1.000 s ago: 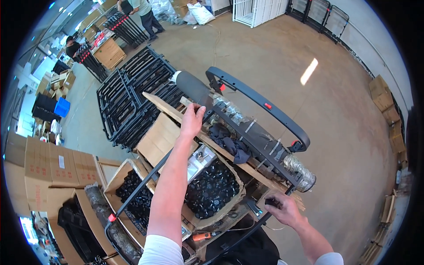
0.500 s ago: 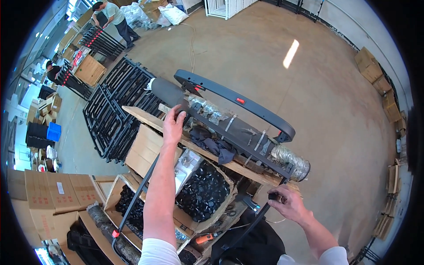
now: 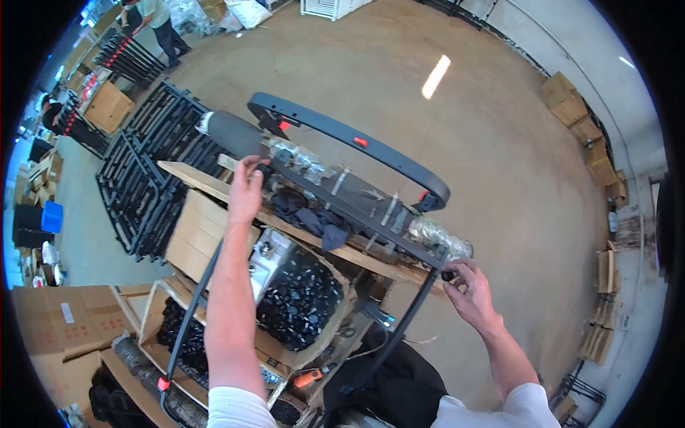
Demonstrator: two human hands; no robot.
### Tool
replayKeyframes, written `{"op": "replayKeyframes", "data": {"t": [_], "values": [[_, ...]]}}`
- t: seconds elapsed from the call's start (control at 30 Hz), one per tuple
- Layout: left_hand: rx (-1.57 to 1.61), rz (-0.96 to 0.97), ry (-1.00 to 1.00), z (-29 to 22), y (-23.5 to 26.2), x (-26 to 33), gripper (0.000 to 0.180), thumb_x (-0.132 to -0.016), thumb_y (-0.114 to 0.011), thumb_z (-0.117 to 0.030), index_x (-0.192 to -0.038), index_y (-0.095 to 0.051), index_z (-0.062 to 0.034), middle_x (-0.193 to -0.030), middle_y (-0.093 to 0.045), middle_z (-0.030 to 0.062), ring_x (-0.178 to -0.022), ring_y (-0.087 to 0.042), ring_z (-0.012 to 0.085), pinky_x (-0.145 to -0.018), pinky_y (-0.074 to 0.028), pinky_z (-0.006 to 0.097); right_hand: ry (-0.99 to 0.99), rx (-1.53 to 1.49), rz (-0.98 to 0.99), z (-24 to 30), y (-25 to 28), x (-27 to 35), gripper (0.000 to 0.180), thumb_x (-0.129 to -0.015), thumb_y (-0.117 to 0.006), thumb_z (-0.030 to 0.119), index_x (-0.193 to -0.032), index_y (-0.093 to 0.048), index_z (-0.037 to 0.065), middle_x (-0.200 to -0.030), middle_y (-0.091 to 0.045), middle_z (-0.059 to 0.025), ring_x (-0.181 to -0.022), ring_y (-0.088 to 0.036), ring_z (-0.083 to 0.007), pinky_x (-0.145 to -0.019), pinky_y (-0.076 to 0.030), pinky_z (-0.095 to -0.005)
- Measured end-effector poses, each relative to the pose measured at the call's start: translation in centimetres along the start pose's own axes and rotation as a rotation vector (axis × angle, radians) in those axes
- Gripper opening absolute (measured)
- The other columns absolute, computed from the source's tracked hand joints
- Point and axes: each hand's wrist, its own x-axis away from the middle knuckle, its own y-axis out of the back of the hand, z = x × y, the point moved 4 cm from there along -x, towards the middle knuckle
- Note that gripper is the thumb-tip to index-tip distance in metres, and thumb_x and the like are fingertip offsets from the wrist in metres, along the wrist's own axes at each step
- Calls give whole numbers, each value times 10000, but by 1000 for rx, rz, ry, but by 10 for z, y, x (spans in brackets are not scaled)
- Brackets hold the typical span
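A black metal frame point(image 3: 357, 209) lies across a padded, plastic-wrapped roller point(image 3: 371, 196). A curved black bar point(image 3: 321, 128) with red clips rises beyond its crossbar. My left hand point(image 3: 246, 192) is at the frame's left corner, fingers curled around a dark piece there that I cannot make out. Beside the right corner, my right hand point(image 3: 471, 296) pinches a small black knob-like part point(image 3: 448, 276) between thumb and fingers, just outside the leg. Whether that part touches the frame cannot be told.
Below the roller's wooden board point(image 3: 193, 180) sits a box of small black plastic parts point(image 3: 303, 299). An orange-handled tool point(image 3: 308, 378) lies near black cloth point(image 3: 385, 385). Stacked black frames point(image 3: 153, 171) stand left; cartons point(image 3: 564, 100) line the right wall. Two people work at far left.
My right hand has moved up along the right leg to the frame's corner with the small black part. My left hand stays at the left corner. The whole view has shifted.
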Motion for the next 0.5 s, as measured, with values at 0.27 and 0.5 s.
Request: {"op": "replayKeyframes", "data": {"t": [0.27,0.5], "values": [[-307,26,-171,-17,3,-2,248,-1061,-515,-55,-1176,-735,-58,-1171,-683,113,-1167,-635,280,-1042,-478,367,-1,154,27,-3,1,-1,311,-897,-743,27,-1203,-703,63,-1160,-660,-100,-929,-701,-223,-774,-597,-349],[-359,-11,-120,-27,-3,4,226,-986,-702,-147,-1206,-736,-105,-1219,-664,90,-1134,-630,252,-988,-491,345,161,216,84,-12,-17,0,318,-870,-743,-22,-1176,-691,47,-1190,-624,-118,-853,-685,-252,-778,-607,-366]]}}
